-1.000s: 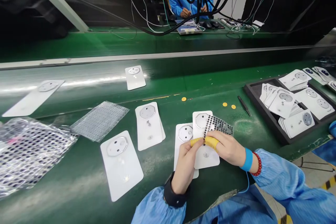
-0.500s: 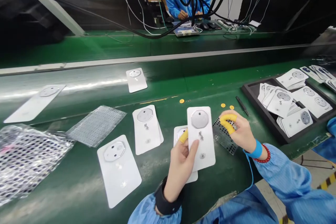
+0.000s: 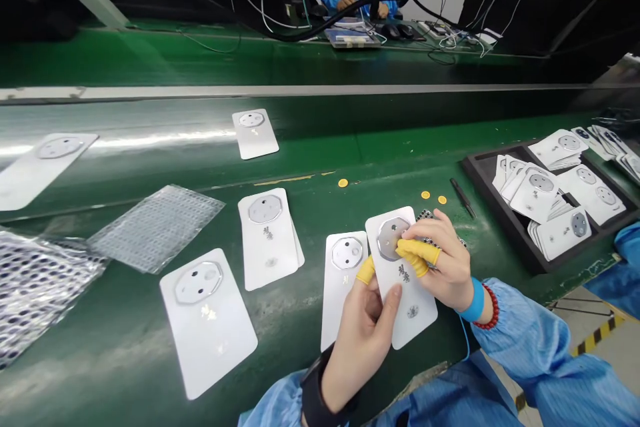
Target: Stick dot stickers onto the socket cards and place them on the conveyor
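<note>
Card [image 3: 414, 328]: was white plastic, smooth and little glossy.
Finger cots [image 3: 417, 257]: were yellow rubber, matt.
Belt [image 3: 125, 393]: was green, very glossy.
Tray at two o'clock [image 3: 487, 200]: was black foam, matt.

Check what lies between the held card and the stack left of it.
Head view: one white card lies on the green belt between the held card and the stack, its lower part under the left hand.

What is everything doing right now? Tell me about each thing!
Left hand: gripping the card's lower part.
Right hand: yellow-capped fingers resting on the card's silver circle.
White card: lifted, tilted, held in both hands.
Black tweezers: lying on the green belt.
Black tray: holding stacks of white cards.
Clear plastic sheet: lying flat.
</note>
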`<state>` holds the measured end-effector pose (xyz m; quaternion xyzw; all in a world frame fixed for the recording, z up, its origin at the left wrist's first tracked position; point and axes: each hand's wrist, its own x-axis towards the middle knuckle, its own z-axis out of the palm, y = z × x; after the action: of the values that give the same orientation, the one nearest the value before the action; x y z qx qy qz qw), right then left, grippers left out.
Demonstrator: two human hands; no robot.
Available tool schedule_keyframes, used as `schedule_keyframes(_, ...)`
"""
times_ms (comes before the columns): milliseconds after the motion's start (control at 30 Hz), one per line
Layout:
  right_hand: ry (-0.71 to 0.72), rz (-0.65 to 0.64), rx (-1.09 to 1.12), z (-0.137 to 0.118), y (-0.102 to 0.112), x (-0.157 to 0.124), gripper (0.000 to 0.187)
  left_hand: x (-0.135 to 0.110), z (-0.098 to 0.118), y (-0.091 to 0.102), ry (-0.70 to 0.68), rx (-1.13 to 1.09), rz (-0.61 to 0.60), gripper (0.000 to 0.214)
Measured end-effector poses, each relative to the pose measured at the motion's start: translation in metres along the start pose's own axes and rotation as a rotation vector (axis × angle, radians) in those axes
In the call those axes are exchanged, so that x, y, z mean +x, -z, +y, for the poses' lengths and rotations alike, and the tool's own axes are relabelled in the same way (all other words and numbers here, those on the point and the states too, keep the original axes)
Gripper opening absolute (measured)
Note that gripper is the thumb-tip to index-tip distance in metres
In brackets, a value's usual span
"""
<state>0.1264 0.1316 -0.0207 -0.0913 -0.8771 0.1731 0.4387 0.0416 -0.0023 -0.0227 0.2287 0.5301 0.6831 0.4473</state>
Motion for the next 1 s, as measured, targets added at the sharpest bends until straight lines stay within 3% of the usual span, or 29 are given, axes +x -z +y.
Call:
schedule_keyframes(133, 0.12, -0.025, -0.074, 0.0, 0.004, -0.005, 0.025, -0.003, -0.004, 0.0, 0.013, 0.023, -0.008, 0.039)
schedule_keyframes(367, 0.291, -0.164, -0.186, -0.003, 0.013, -0.009, 0.014, -0.004, -0.004, 0.001, 0.046, 0.031, 0.002, 0.037)
schedule_keyframes(567, 0.258, -0.269, -0.278, -0.009, 0.013, -0.02, 0.018, -0.003, -0.007, 0.001, 0.06, 0.014, -0.015, 0.041)
schedule_keyframes(700, 0.2, -0.287, -0.155, -0.004, 0.01, -0.022, 0.019, 0.003, -0.01, 0.003, 0.084, 0.012, 0.006, 0.044)
schedule_keyframes(867, 0.081, -0.355, -0.04, 0.004, 0.007, -0.019, 0.035, 0.007, -0.007, 0.006, 0.057, 0.031, 0.077, 0.05)
schedule_keyframes(1000, 0.093, -0.384, -0.028, 0.006, 0.005, -0.016, 0.037, 0.008, -0.005, 0.008, 0.065, 0.056, 0.095, 0.061)
